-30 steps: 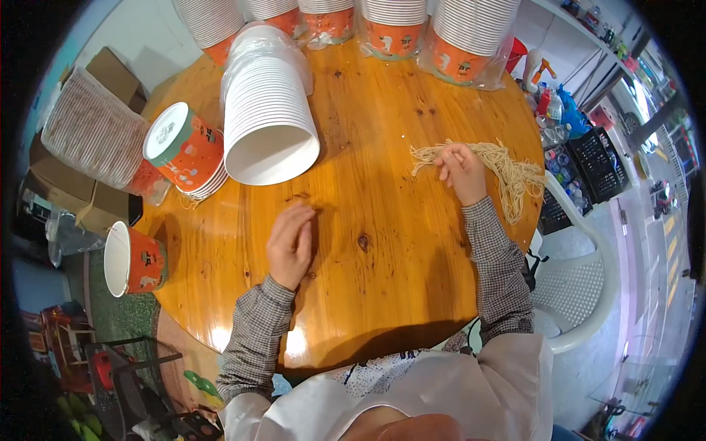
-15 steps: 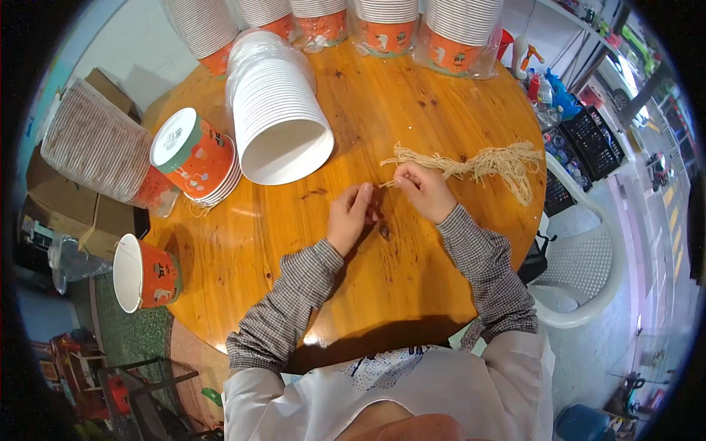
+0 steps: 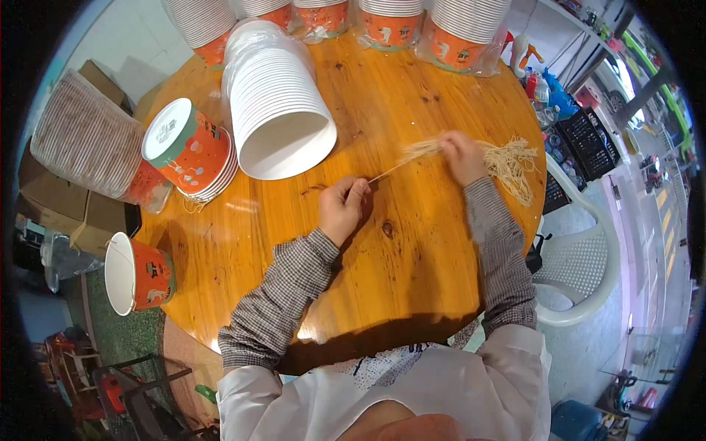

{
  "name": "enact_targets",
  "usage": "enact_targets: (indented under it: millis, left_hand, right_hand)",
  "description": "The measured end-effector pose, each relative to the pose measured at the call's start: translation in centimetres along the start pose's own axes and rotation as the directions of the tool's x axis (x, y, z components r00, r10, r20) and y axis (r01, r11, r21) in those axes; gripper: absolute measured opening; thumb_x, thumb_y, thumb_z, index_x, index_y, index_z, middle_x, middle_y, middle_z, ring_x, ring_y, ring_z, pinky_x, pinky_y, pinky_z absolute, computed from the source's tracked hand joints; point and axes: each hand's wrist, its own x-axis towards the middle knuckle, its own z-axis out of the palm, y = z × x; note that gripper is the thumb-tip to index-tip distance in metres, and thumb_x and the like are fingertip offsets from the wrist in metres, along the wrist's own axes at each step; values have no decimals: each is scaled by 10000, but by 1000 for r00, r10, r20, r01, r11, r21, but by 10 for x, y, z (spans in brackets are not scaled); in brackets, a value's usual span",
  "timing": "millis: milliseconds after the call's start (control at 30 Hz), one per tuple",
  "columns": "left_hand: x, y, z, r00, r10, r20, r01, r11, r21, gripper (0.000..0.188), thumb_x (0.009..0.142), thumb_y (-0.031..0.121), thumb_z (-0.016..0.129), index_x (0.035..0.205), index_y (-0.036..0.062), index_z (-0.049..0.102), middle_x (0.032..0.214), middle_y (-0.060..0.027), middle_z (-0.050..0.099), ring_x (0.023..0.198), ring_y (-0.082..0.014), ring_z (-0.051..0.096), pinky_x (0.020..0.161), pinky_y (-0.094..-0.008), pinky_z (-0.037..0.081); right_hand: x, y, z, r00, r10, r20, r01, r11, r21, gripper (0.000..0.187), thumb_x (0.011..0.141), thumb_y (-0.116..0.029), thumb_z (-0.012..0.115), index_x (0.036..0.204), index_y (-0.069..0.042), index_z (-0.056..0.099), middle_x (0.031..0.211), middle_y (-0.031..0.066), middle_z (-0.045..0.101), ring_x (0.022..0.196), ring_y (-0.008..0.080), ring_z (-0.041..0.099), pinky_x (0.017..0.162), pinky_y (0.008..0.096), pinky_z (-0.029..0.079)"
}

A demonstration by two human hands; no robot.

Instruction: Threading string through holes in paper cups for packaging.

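My left hand (image 3: 343, 210) is closed in a pinch on the end of a thin beige string (image 3: 385, 173) above the middle of the table. The string stretches up and right to a bundle of beige strings (image 3: 509, 163) that lies near the table's right edge. Over that bundle's left part is my right hand (image 3: 463, 156), its fingers closed round some of the strings and slightly blurred. To the left of my hands, a long nested stack of white paper buckets (image 3: 283, 110) lies on its side, its open mouth toward me.
A short stack of orange paper buckets (image 3: 193, 151) stands upside down at the left. One orange bucket (image 3: 151, 272) lies at the table's left edge. Wrapped bucket stacks (image 3: 390, 29) line the far edge. A white plastic chair (image 3: 577, 257) is at the right.
My right hand has moved right and away from my left hand onto the string bundle. A length of string is now drawn out between both hands. My left hand has shifted slightly left.
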Motion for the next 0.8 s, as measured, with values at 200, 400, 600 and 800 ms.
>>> enact_targets:
  millis: [200, 400, 600, 800]
  left_hand:
    - [-11, 11, 0, 998, -49, 37, 52, 995, -87, 251, 963, 179, 564, 820, -21, 617, 626, -30, 564, 534, -99, 492, 500, -262, 409]
    - [-25, 5, -18, 1000, -13, -22, 13, 1000, 11, 233, 948, 170, 584, 828, -27, 621, 651, -45, 578, 599, -107, 506, 559, -260, 430]
    - [-22, 10, -18, 999, 51, -19, -50, 998, 44, 226, 938, 174, 599, 830, -24, 620, 678, -55, 584, 641, -103, 515, 578, -269, 437]
    - [-23, 18, -22, 999, -5, -41, -1, 988, -152, 296, 973, 213, 551, 794, -19, 596, 646, -19, 535, 587, -93, 472, 527, -252, 394]
  right_hand:
    - [19, 41, -22, 967, -73, -243, 3, 960, -279, 155, 879, -106, 569, 985, -26, 651, 1036, 158, 641, 935, 304, 622, 811, 370, 491]
    - [-21, -111, 28, 935, 0, 355, -127, 934, 334, 206, 879, -33, 544, 1074, 7, 596, 978, 86, 672, 801, 123, 635, 699, 253, 513]
    - [-39, -145, 43, 867, 76, 492, -283, 889, 361, 207, 895, -94, 629, 1061, 19, 582, 815, 23, 629, 725, 72, 574, 653, 210, 480]
    - [-46, -143, 50, 934, 56, 353, -253, 801, 543, 143, 890, -141, 632, 891, 0, 609, 722, 55, 616, 611, 113, 547, 575, 261, 454]
